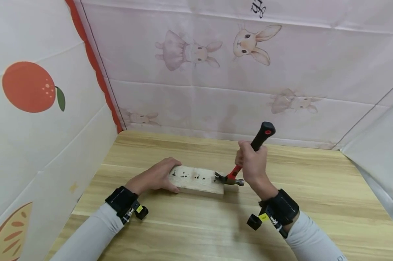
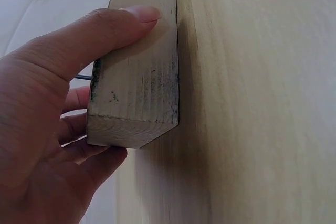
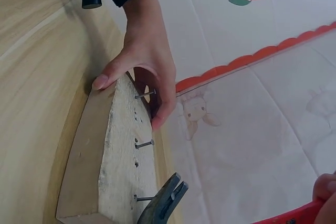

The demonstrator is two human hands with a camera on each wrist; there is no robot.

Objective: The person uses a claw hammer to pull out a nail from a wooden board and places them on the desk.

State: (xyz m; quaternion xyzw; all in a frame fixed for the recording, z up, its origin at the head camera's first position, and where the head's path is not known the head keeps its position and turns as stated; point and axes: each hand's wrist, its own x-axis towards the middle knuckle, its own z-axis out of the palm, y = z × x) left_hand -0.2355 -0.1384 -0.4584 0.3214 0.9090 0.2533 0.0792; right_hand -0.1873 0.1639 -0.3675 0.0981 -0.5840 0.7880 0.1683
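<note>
A pale wooden block (image 1: 196, 185) lies on the table, with dark holes and several nails (image 3: 145, 144) standing up from its top face. My left hand (image 1: 158, 175) grips the block's left end, thumb (image 2: 136, 19) on the near side and fingers round the far side. My right hand (image 1: 254, 163) holds a claw hammer (image 1: 232, 177) by its black and red handle, the handle leaning up to the right. The hammer's claw (image 3: 167, 198) is right at the nail nearest the block's right end, its striking face pointing right.
The wood-grain table (image 1: 170, 232) runs under both forearms. Behind it hangs a pink sheet (image 1: 196, 108) printed with rabbits, and a white sheet with fruit prints (image 1: 29, 87) stands on the left. Another pale sheet (image 1: 379, 152) borders the right edge.
</note>
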